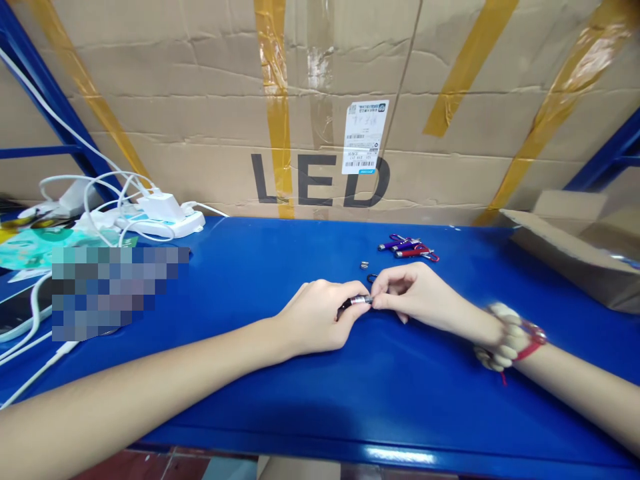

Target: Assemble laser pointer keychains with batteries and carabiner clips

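Note:
Between the thumb and fingers of my left hand [323, 313] is a small black keychain flashlight [359, 301] with a pale label on its barrel. My right hand [415, 290] pinches the end of that flashlight; the fingertips cover what exactly they grip. A black clip loop [372, 277] shows just behind the right fingertips. Beyond the hands lie small metallic pieces [365, 265], too small to make out clearly. Farther back, a red keychain flashlight [413, 253] rests beside purple and blue ones [395, 245], each with a clip.
The blue tabletop [280, 407] ends at a raised front edge. A white power strip [183, 225] with tangled cables and chargers occupies the left side, near a phone [25, 310] and a pixelated patch. An open cardboard box [565, 260] stands right; a large taped carton [210, 100] backs the table.

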`<state>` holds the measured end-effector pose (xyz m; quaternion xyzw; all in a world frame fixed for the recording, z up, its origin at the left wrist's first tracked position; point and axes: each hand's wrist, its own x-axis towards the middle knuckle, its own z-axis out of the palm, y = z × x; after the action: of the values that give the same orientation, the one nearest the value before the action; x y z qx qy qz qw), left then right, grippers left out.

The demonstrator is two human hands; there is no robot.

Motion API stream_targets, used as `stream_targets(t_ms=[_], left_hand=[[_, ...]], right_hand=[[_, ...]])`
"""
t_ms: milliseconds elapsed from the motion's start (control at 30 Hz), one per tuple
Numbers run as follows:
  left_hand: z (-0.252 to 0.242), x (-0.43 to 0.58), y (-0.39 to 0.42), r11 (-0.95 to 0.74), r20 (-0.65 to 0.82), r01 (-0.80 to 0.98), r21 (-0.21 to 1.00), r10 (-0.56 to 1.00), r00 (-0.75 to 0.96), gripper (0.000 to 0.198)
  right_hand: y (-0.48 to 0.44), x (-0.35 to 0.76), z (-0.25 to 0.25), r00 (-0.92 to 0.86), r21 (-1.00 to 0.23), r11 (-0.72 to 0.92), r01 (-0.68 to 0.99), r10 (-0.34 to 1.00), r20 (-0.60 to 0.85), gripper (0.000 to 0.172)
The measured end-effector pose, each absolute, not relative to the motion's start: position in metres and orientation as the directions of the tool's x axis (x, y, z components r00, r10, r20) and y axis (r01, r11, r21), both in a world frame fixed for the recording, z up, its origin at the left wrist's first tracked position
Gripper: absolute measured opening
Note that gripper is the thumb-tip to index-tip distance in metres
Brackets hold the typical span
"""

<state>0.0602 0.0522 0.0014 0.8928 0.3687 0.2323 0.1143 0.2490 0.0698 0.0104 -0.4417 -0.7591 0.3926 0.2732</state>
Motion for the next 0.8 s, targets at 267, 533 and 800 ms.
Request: stream_targets(t_ms=[267, 533, 800], left_hand=[[0.0, 0.063, 0.053, -0.683, 0.412, 0.613, 0.397, 0.73, 0.545, 0.013], [0.001, 0.066, 0.055, -0.671, 0.398, 0.574, 0.47, 0.741, 0.54, 0.02], [0.003, 0.065, 0.059, -0.716, 0.346, 0.538, 0.445, 0.692, 0.633, 0.022]], right_hand=[[0.068, 0.253, 0.01, -0.475, -0.768, 0.432, 0.472, 0.859, 0.192, 0.027], [0.068, 0.258, 0.014, -0.491, -0.65, 0.6, 0.467, 0.787, 0.374, 0.027], [0.07, 0.262, 0.019, -0.625, -0.388, 0.798, 0.462, 0.603, 0.496, 0.026]])
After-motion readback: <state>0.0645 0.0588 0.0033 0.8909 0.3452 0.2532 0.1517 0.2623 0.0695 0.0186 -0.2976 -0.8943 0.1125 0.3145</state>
